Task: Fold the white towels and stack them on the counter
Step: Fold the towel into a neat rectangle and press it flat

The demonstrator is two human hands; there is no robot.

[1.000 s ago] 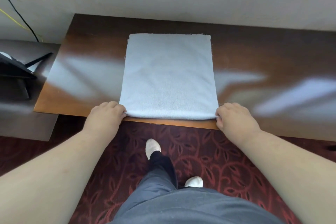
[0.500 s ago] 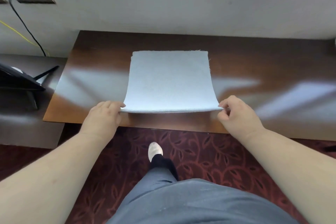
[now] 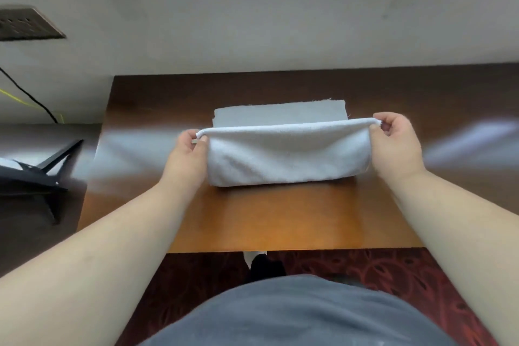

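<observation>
One white towel (image 3: 286,154) lies on the brown wooden counter (image 3: 264,219), bent over on itself. Its near edge is lifted and carried toward the far edge, so the underside faces me. A strip of the far part still lies flat behind it. My left hand (image 3: 186,157) pinches the lifted edge's left corner. My right hand (image 3: 394,143) pinches the right corner. The lifted edge is stretched straight between both hands, above the counter.
A pale wall rises right behind the counter. A dark socket plate (image 3: 26,24) with a black cable (image 3: 31,98) is on the wall at left. A black stand (image 3: 42,174) sits on a lower grey surface left of the counter. Red patterned carpet (image 3: 365,270) lies below.
Both hands lifted the towel's near edge off the counter's front and carried it away from me, over the far half. The towel went from flat to bent double.
</observation>
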